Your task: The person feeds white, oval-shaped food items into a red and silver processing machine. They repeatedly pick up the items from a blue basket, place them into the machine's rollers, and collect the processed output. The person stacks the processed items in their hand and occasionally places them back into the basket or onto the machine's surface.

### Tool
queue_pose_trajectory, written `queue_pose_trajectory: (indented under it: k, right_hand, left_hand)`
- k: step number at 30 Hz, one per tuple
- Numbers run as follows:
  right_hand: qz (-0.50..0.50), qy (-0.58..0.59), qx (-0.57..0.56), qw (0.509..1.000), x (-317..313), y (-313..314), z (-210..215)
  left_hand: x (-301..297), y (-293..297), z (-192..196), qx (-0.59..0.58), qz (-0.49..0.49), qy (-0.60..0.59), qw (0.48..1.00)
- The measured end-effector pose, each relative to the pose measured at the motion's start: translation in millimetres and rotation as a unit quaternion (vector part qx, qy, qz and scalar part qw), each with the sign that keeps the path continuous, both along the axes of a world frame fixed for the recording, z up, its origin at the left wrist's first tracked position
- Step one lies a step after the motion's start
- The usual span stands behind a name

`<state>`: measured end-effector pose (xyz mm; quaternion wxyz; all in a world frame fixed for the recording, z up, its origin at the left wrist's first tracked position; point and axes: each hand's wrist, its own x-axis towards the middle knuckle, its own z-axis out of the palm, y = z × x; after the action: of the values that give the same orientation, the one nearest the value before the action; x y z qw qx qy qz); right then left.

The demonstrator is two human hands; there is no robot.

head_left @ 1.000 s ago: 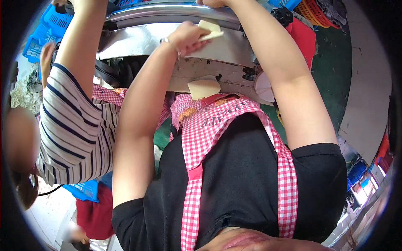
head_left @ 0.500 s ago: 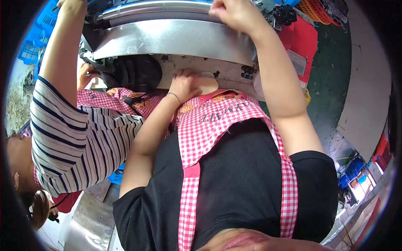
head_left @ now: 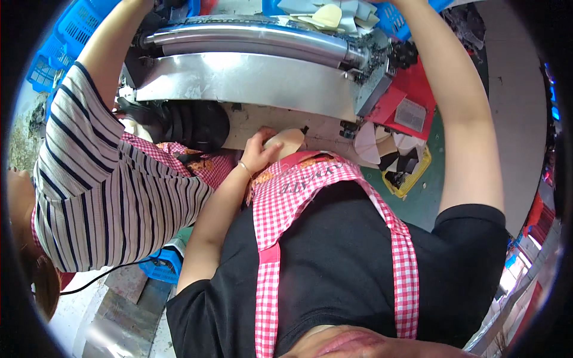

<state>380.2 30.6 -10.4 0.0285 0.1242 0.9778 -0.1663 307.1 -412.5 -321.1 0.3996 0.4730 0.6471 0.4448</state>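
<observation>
My left hand (head_left: pixel 256 154) is closed, thumb on top, on a flat beige insole-shaped piece (head_left: pixel 290 141) just in front of my checked apron. Whether it is one piece or a stack I cannot tell. Ahead of it stands a machine with a shiny metal roller (head_left: pixel 250 37) and a curved metal guard (head_left: pixel 245 77). My right arm reaches far past the machine's right end. Its hand (head_left: pixel 389 2) is cut off at the top edge, near a blue basket (head_left: pixel 394 21), so its fingers are hidden.
Pale flat pieces (head_left: pixel 327 17) lie piled behind the roller. A co-worker in a striped top (head_left: pixel 113 203) stands close on my left, one arm stretched over the machine's left end. Black curved pieces (head_left: pixel 200 125) sit under the guard. At right are a yellow basket (head_left: pixel 412 179) and red sheets (head_left: pixel 388 107).
My right hand has moved from above the roller to the far right, up to the top edge. My left hand has shifted slightly nearer with the insole-shaped piece. The whole view has shifted a little.
</observation>
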Motion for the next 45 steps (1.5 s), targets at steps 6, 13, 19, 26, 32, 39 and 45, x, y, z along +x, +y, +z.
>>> queue_pose_trajectory:
  k: [6, 13, 19, 26, 32, 39, 45]
  right_hand:
    - [-0.108, -0.198, -0.074, 0.971, 14.8, 70.1, -135.2]
    - [-0.028, 0.147, 0.146, 0.978, 22.8, -30.3, -22.3]
    - [0.100, 0.171, 0.202, 0.959, 87.3, -192.3, -92.9]
    - [-0.065, 0.200, 0.195, 0.958, 57.3, -186.4, -137.5]
    - [-0.119, 0.257, -0.133, 0.950, 81.9, -211.8, -104.1]
    - [-0.115, 0.320, -0.137, 0.930, 83.9, -258.6, -101.3]
    - [-0.098, 0.283, -0.168, 0.939, 93.8, -250.5, -100.6]
  left_hand:
    - [7.0, -9.3, 31.6, -0.022, -0.102, 0.014, 0.994]
    - [-1.7, -12.9, 67.0, -0.030, -0.026, 0.014, 0.999]
    - [-12.7, 16.7, 123.6, -0.037, -0.009, -0.126, 0.991]
    - [-16.7, 12.0, 160.4, -0.019, -0.142, 0.028, 0.989]
    - [-12.7, 48.1, 176.4, 0.007, 0.014, 0.099, 0.995]
    - [-6.6, 55.7, 184.8, 0.008, 0.089, -0.095, 0.991]
    - [-11.4, 56.7, 193.1, -0.118, -0.046, -0.062, 0.990]
